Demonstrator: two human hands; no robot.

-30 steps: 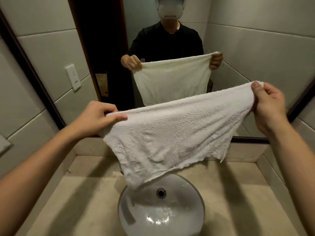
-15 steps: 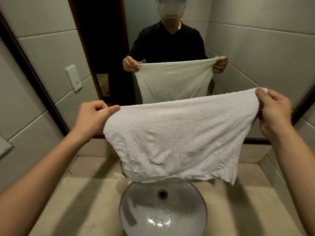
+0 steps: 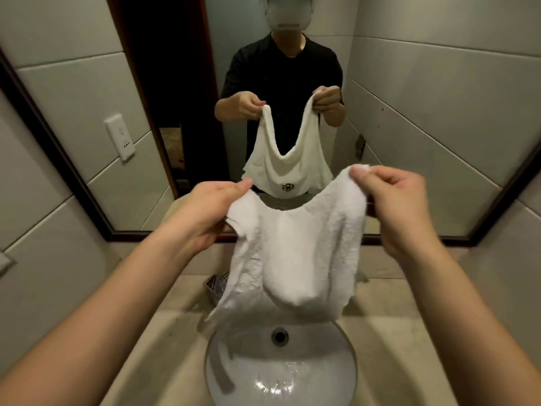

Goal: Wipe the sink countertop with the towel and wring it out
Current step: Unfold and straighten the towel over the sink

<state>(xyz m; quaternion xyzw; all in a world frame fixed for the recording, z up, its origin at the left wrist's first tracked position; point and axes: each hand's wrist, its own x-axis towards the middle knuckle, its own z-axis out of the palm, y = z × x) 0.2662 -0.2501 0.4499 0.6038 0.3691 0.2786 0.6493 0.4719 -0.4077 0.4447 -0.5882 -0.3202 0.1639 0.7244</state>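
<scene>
Sagging towel [image 3: 295, 259], corners pinched, above sink [image 3: 281, 373]

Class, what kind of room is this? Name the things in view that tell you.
Most likely a small bathroom or washroom: a round white sink basin set into a countertop, a framed mirror above it, and tiled walls.

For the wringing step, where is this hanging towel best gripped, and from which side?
Probably round the middle of the towel, each hand closing in from its own side. The left hand and right hand only pinch its top corners, so it sags in a thick fold above the sink basin, ready to bunch and twist.
</scene>
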